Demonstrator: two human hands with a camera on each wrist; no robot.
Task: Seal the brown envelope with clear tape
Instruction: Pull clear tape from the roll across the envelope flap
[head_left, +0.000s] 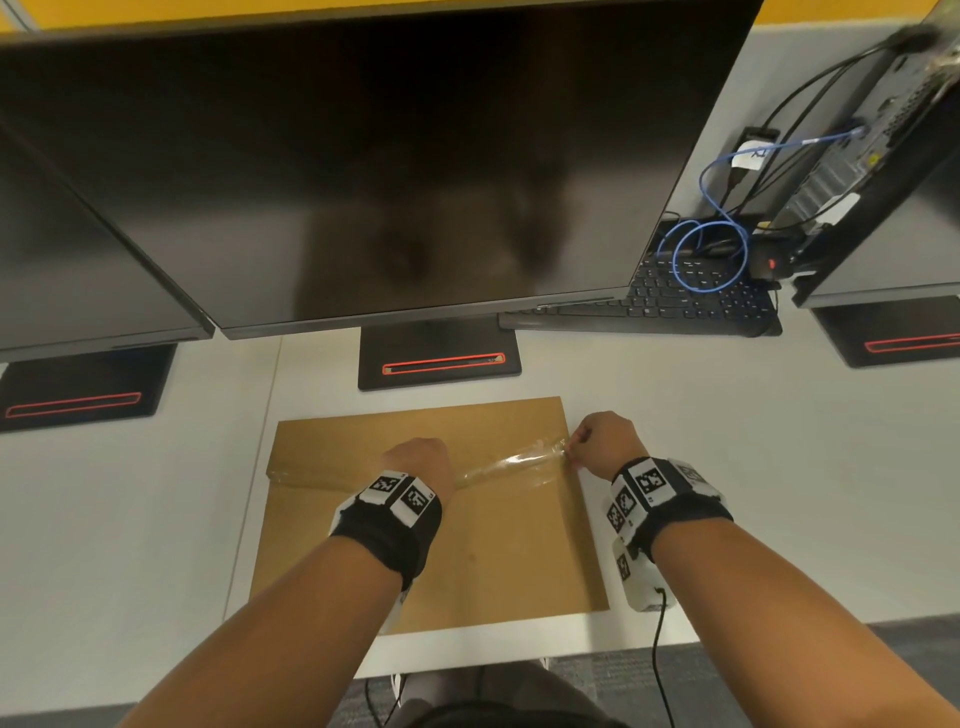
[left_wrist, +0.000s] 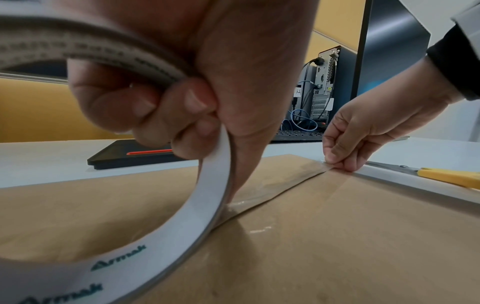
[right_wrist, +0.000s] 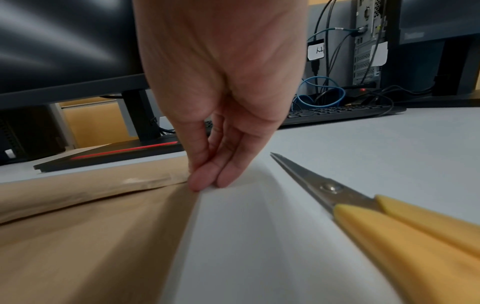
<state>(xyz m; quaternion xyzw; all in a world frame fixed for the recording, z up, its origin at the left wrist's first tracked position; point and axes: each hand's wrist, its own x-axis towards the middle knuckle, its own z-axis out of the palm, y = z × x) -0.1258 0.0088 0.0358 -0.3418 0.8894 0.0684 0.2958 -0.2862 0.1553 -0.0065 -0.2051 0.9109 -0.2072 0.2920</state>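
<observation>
The brown envelope (head_left: 493, 561) lies flat on the white desk, flap folded down. A strip of clear tape (head_left: 519, 461) runs along the flap edge between my two hands. My left hand (head_left: 415, 460) grips the tape roll (left_wrist: 213, 185), whose white core stands on the envelope (left_wrist: 337, 236) at mid-flap. My right hand (head_left: 574, 452) pinches the free tape end at the envelope's right edge, fingertips (right_wrist: 200, 183) down on the paper. From the left wrist view the right hand (left_wrist: 337, 162) shows curled fingers on the tape end.
Yellow-handled scissors (right_wrist: 389, 226) lie on the desk just right of the envelope, blades pointing away. A large dark monitor (head_left: 363, 156) on its stand base (head_left: 439, 361) is behind the envelope. Keyboard (head_left: 675, 301), blue cable and computer tower (head_left: 857, 145) stand at the back right.
</observation>
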